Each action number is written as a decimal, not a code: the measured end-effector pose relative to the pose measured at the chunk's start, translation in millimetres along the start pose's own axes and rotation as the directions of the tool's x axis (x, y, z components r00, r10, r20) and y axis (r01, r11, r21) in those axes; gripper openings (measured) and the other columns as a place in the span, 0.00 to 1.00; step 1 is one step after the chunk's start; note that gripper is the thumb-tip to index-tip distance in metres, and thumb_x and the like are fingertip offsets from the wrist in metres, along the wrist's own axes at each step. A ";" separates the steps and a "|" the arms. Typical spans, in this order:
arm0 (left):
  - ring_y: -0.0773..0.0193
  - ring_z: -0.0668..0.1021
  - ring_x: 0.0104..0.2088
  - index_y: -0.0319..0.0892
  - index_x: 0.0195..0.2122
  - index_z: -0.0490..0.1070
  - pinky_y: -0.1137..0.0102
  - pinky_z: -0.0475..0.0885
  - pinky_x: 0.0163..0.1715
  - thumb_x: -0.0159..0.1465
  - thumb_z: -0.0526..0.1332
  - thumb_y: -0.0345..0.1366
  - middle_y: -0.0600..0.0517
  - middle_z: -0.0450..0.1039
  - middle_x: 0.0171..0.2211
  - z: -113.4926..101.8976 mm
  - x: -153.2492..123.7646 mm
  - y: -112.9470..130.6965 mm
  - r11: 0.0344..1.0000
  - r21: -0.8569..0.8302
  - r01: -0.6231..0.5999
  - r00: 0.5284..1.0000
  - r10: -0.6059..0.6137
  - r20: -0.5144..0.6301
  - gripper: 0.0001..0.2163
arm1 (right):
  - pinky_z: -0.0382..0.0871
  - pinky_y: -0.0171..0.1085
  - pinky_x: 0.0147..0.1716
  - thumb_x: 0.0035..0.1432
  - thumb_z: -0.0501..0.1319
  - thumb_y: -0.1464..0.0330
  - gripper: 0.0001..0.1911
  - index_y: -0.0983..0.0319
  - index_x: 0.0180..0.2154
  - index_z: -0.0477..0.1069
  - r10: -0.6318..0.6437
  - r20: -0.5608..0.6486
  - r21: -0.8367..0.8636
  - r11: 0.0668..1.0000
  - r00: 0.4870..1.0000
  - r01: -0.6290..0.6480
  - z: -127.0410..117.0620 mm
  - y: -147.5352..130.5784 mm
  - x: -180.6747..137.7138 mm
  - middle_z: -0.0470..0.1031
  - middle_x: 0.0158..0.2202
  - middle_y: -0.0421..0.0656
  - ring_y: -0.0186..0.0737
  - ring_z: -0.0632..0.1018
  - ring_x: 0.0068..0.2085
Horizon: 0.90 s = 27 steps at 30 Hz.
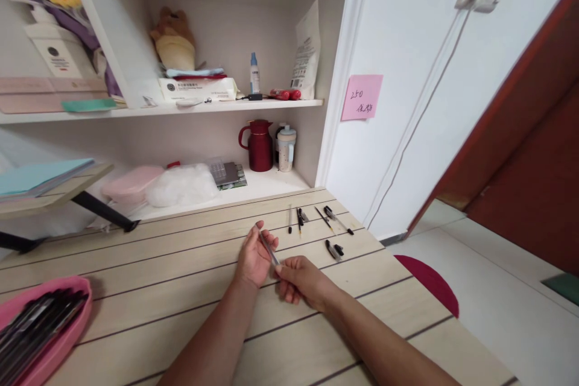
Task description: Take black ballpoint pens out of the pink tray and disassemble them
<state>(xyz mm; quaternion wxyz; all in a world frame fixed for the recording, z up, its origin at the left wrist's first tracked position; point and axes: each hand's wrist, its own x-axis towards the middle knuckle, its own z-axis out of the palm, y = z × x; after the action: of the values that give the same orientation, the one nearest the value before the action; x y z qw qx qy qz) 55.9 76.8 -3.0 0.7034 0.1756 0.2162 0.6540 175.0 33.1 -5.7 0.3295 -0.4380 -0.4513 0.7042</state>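
A slim, clear pen barrel (268,247) is held at a slant between my two hands above the table. My left hand (256,259), palm turned up, grips its upper end with curled fingers. The lower end is pinched between thumb and fingers of my right hand (301,280); the tip there is hidden. Beyond my hands lie loose pen parts: a clear tube with a black end (290,219), a dark refill (299,221) beside a black cap (303,215), another refill (324,219), and a clear barrel (340,221). Closer in are black caps (333,249).
A pink tray (85,313) full of black pens stands at the left front. On the lower shelf are a red jug (261,148), a cup (286,151) and a white bag (183,186). A small raised stand (97,178) is at left; a red stool (427,280) is beyond the right edge.
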 end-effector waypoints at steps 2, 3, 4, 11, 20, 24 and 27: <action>0.74 0.71 0.21 0.40 0.37 0.68 0.75 0.70 0.26 0.58 0.57 0.31 0.56 0.65 0.22 0.3 0.3 0.2 0.999 -0.027 0.018 1.000 -0.018 0.002 0.06 | 0.51 0.25 0.10 0.50 0.56 0.57 0.17 0.67 0.27 0.66 0.002 0.022 0.011 1.000 1.000 -0.002 -1.0 -1.0 -0.9 0.69 0.14 0.38 0.27 0.67 0.13; 0.75 0.69 0.20 0.40 0.36 0.67 0.77 0.69 0.23 0.58 0.57 0.31 0.56 0.64 0.21 0.5 0.5 0.4 0.998 -0.047 0.040 0.999 -0.039 0.012 0.05 | 0.51 0.25 0.10 0.50 0.56 0.58 0.17 0.67 0.27 0.67 0.001 0.030 0.002 1.000 1.000 -0.001 -0.9 -0.9 -1.0 0.69 0.14 0.38 0.27 0.67 0.13; 0.76 0.67 0.18 0.39 0.35 0.67 0.80 0.66 0.19 0.58 0.57 0.31 0.57 0.62 0.21 0.7 0.8 0.5 0.995 -0.070 0.065 0.998 -0.064 0.025 0.04 | 0.51 0.26 0.10 0.50 0.55 0.59 0.16 0.67 0.26 0.66 0.001 0.032 -0.023 1.000 0.999 0.000 -0.2 -0.6 -0.9 0.69 0.14 0.38 0.27 0.67 0.13; 0.80 0.56 0.12 0.39 0.30 0.65 0.83 0.49 0.09 0.59 0.55 0.30 0.60 0.55 0.17 2.9 2.2 -3.4 0.989 -0.139 0.051 0.997 -0.058 -0.052 0.03 | 0.59 0.30 0.19 0.52 0.51 0.69 0.10 0.64 0.21 0.64 -0.182 -0.133 -0.669 0.742 0.974 0.048 16.4 -3.8 -7.7 0.71 0.17 0.42 0.32 0.71 0.19; 0.80 0.56 0.11 0.38 0.30 0.65 0.83 0.48 0.09 0.60 0.53 0.29 0.59 0.54 0.17 4.6 -0.2 0.9 0.984 -0.179 0.008 0.997 -0.022 -0.076 0.04 | 0.58 0.30 0.17 0.54 0.52 0.63 0.13 0.65 0.24 0.66 -0.094 -0.089 -0.478 0.878 0.992 0.041 14.2 -3.3 -8.9 0.72 0.20 0.44 0.32 0.71 0.19; 0.80 0.56 0.11 0.37 0.29 0.65 0.83 0.49 0.08 0.62 0.50 0.29 0.59 0.54 0.17 3.5 0.6 7.2 0.962 -0.260 0.080 0.995 -0.095 -0.044 0.07 | 0.54 0.26 0.11 0.52 0.54 0.57 0.17 0.67 0.29 0.67 0.064 0.211 0.033 0.997 0.975 -0.073 8.7 0.9 -5.5 0.70 0.17 0.39 0.27 0.67 0.14; 0.80 0.57 0.11 0.37 0.30 0.65 0.83 0.49 0.08 0.62 0.50 0.29 0.59 0.54 0.17 2.7 1.9 8.1 0.962 -0.267 0.062 0.995 -0.082 -0.062 0.07 | 0.47 0.25 0.08 0.52 0.55 0.62 0.13 0.66 0.24 0.64 0.049 0.142 0.068 0.996 0.989 -0.059 12.9 1.7 -4.2 0.66 0.13 0.36 0.24 0.62 0.10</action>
<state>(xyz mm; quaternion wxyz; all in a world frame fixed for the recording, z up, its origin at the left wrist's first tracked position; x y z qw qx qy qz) 50.6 79.5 3.4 0.7356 0.0485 0.1583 0.6569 164.8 24.4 -3.2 0.2934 -0.3874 -0.4354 0.7578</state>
